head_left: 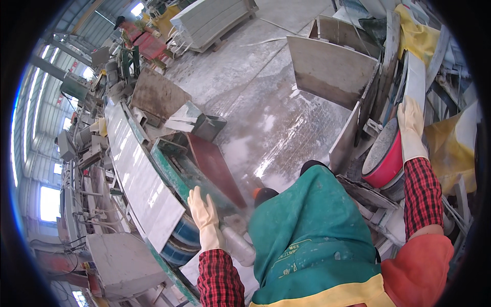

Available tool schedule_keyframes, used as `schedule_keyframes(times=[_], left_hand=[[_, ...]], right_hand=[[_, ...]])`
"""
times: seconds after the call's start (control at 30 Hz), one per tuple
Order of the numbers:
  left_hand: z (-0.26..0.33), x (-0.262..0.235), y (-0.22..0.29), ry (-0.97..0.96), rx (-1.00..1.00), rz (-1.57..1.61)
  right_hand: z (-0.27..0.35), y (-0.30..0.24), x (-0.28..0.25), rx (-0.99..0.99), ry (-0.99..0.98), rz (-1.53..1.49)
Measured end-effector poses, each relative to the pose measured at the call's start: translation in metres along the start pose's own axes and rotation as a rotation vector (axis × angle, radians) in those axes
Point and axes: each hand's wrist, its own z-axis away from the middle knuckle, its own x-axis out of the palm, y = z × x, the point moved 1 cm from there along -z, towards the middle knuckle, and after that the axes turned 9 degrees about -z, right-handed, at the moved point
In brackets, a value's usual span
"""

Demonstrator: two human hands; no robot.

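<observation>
My left hand (204,216), in a cream rubber glove, is raised with its fingers stretched and holds nothing. Close to its left is the near end of a long white stone slab (140,176), which lies on a green-framed roller conveyor (179,243). Far over to the right, my right hand (410,128), gloved alike, has its fingers on the lower end of a narrow white stone strip (415,77) and appears to grip it; its fingertips are partly hard to make out. Just left of that hand sits a red round tub (384,172) with a grey, dusty top.
Brown-stained boards (332,64) stand upright at the right. A reddish panel (215,166) leans by the conveyor. Pale dust and wet patches cover the floor (266,107). At the back left, a person (140,38) is near stacked pale slabs (209,20). Yellow sheeting (452,146) hangs at the right.
</observation>
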Motion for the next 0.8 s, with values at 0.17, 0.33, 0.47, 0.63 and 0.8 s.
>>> schedule_keyframes(times=[0.17,0.33,0.47,0.63,0.8], left_hand=[[0.002,-0.001,-0.002,-0.015,-0.038,0.017],[0.003,0.001,-0.006,-0.004,-0.02,0.017],[0.003,0.002,-0.007,0.002,-0.017,0.024],[0.003,0.0,-0.003,0.07,0.023,0.05],[0.004,-0.001,-0.002,0.077,0.012,0.056]], right_hand=[[0.005,-0.007,-0.002,0.004,0.004,-0.017],[0.011,-0.017,-0.011,0.028,0.005,-0.014],[0.014,-0.026,-0.018,0.067,-0.031,-0.007],[0.018,-0.026,-0.019,0.048,-0.024,-0.004],[0.021,-0.036,-0.031,0.069,-0.089,-0.017]])
